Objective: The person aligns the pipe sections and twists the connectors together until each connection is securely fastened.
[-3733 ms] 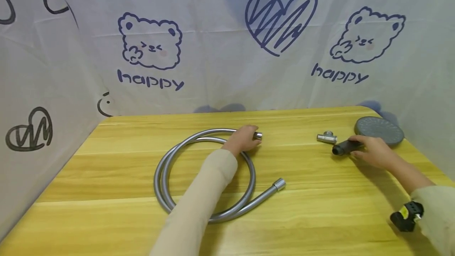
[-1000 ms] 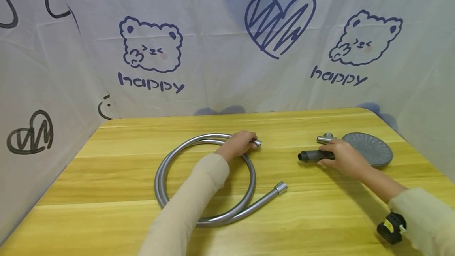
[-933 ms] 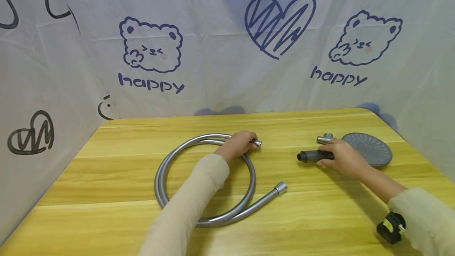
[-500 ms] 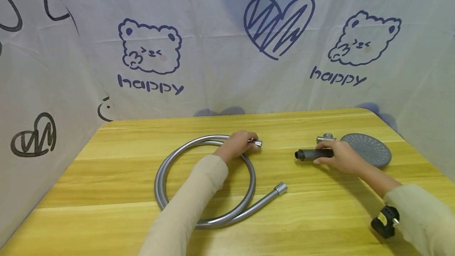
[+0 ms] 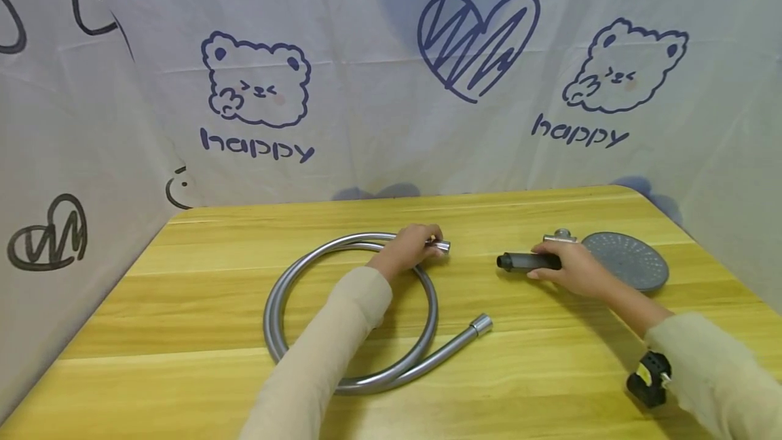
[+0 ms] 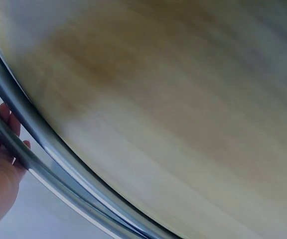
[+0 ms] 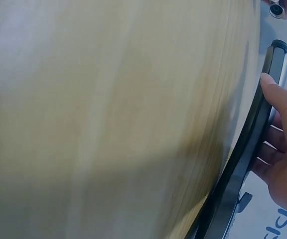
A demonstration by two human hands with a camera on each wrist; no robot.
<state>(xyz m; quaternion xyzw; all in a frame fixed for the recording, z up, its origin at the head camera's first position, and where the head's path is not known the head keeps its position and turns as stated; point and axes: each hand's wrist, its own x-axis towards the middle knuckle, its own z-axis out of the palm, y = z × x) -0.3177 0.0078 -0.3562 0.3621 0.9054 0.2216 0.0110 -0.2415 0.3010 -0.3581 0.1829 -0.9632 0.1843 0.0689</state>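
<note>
A coiled grey shower hose (image 5: 273, 311) lies on the wooden table. My left hand (image 5: 407, 248) grips one end of it, and a short metal fitting (image 5: 443, 246) sticks out past the fingers. The other end, with a wider metal nut (image 5: 481, 324), lies loose towards the front. In the left wrist view, fingers (image 6: 15, 124) curl round the hose. On the right, my right hand (image 5: 577, 269) grips the dark handle (image 5: 525, 262) of a shower head whose round grey face (image 5: 629, 262) points up. The handle's threaded end aims at the held fitting, with a gap between them.
Just behind my right hand lies a small metal tee fitting (image 5: 561, 236), partly hidden by that hand. White cloth (image 5: 360, 121) with drawings hangs behind and beside the table (image 5: 183, 270). A black and yellow device (image 5: 649, 379) is strapped at the right wrist.
My right hand has carried the shower head leftwards, bringing its threaded end closer to the hose fitting. The left hand keeps its hold on the hose end, hardly moving.
</note>
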